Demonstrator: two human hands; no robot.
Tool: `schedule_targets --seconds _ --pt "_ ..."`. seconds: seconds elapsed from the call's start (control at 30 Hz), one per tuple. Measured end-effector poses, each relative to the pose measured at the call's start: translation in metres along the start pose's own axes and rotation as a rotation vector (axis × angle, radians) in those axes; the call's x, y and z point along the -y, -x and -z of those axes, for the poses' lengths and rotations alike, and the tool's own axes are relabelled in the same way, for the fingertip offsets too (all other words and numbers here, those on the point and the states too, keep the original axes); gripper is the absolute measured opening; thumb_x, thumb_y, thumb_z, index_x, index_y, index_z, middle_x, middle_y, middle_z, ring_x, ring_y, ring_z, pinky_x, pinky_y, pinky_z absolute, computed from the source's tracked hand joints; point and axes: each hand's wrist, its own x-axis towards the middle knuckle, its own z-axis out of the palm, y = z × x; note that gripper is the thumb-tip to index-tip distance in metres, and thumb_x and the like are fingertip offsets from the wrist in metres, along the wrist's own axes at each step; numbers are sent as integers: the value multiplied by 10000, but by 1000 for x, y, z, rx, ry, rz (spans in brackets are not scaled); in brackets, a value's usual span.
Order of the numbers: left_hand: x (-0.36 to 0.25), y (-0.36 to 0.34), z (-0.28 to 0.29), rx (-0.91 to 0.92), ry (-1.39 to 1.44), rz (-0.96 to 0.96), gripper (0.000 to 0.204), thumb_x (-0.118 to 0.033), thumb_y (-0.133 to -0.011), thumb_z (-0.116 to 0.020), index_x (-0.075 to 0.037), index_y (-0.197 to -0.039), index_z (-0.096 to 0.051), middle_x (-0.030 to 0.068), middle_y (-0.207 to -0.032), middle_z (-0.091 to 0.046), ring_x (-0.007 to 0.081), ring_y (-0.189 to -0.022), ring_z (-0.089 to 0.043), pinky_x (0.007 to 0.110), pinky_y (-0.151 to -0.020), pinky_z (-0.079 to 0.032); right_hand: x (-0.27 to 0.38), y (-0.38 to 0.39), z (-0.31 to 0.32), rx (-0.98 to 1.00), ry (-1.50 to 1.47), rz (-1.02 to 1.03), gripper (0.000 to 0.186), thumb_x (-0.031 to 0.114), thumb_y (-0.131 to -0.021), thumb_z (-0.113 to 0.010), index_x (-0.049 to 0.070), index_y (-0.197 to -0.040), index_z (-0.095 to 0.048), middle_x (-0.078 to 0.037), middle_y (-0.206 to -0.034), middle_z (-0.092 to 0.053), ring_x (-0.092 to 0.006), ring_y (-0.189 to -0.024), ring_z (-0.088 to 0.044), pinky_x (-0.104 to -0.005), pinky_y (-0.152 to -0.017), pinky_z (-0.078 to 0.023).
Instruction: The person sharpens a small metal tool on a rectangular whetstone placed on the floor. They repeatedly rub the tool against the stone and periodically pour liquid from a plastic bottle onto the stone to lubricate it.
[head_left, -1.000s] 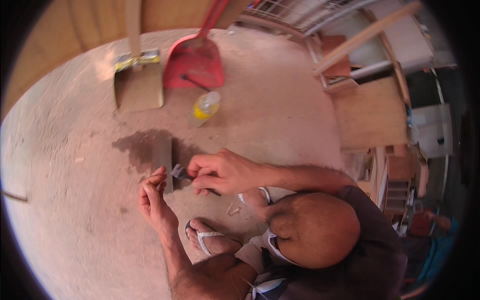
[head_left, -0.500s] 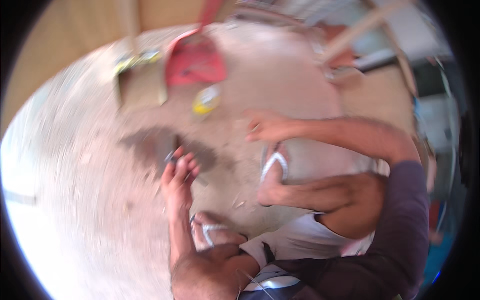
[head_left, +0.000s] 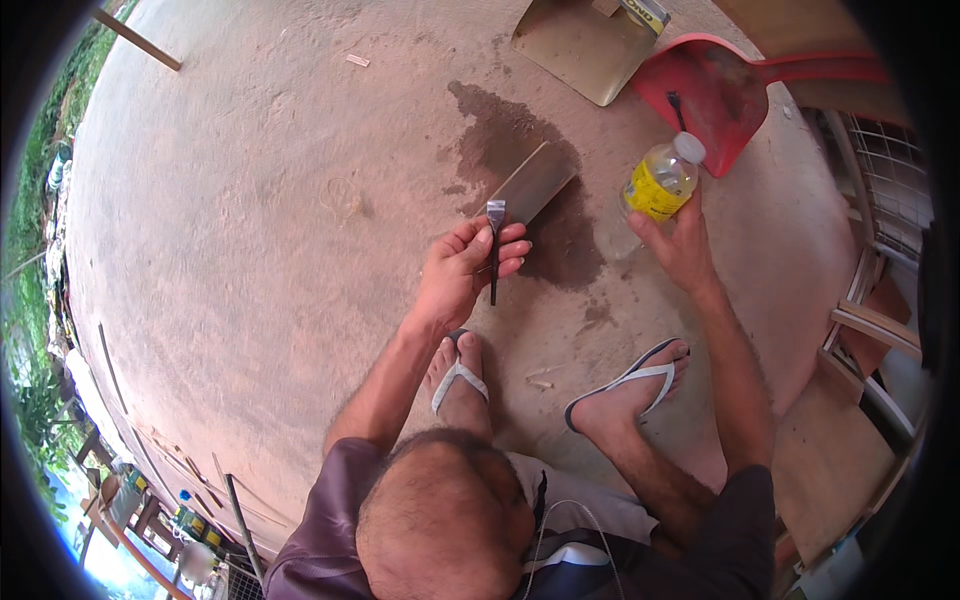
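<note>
My left hand (head_left: 465,265) pinches a small chisel-like tool (head_left: 495,235) with a bright flat metal end pointing up and a thin dark shank. Just beyond those fingers a flat rectangular block (head_left: 535,182), like a sharpening stone, rests on a dark wet patch (head_left: 570,245) of the floor. On the right, my right hand (head_left: 685,240) is closed around a clear plastic bottle (head_left: 660,183) with a yellow label and white cap. Behind the bottle, a dark thin tool (head_left: 676,108) shows against the red dustpan (head_left: 722,85).
A tan, open scoop-like container (head_left: 575,55) stands at the far side, beside the dustpan. Wooden frames and boards (head_left: 835,450) line the right edge. My sandalled feet (head_left: 630,390) are on the concrete floor (head_left: 250,250). Sticks and clutter (head_left: 190,480) lie at lower left.
My right hand, previously empty, has taken hold of the bottle that stood on the floor. The left hand still holds the chisel-like tool. My view has turned.
</note>
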Motion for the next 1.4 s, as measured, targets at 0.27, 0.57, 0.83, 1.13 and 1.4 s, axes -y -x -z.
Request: schedule_targets --seconds 0.27,0.57,0.83,1.13,1.4 --pt "14 -19 0 108 301 5 441 -33 -1150 -471 29 -1586 -466 221 -1557 -592 335 -1414 -633 476 -1184 -557 56 80 -33 640 -493 -654 508 421 -1035 -726 -19 -1279 -656 -142 -997 -746 -188 -971 -721 -389 -859 -557" --pt "8 -25 7 191 322 -1 518 18 -1131 -478 -12 -1636 -371 210 -1601 -550 374 -1424 -621 523 -1187 -557 93 83 -35 541 -519 -719 513 413 -1039 -682 -34 -1288 -653 -143 -1054 -748 -198 -953 -717 -379 -860 -561" --pt "20 -30 8 49 -23 -101 438 -60 -1118 -625 65 -1520 -506 211 -1361 -708 265 -1208 -737 393 -1026 -633 109 87 -14 590 -239 -657 499 425 -1013 -695 -29 -1218 -659 -151 -985 -727 -212 -910 -708 -385 -807 -550" --pt "21 -26 14 -73 -250 -78 362 -158 -1144 -630 73 -1422 -600 150 -1141 -781 196 -952 -787 323 -862 -656 119 92 -12 541 -227 -595 473 416 -996 -723 -23 -1150 -639 -168 -917 -721 -265 -838 -709 -413 -772 -539" --pt "20 -30 0 -14 -169 -112 384 -109 -1154 -576 83 -1485 -542 179 -1228 -760 228 -1080 -774 347 -916 -665 118 87 -7 524 -131 -529 483 426 -997 -726 -16 -1164 -625 -210 -895 -721 -318 -808 -729 -464 -729 -531"
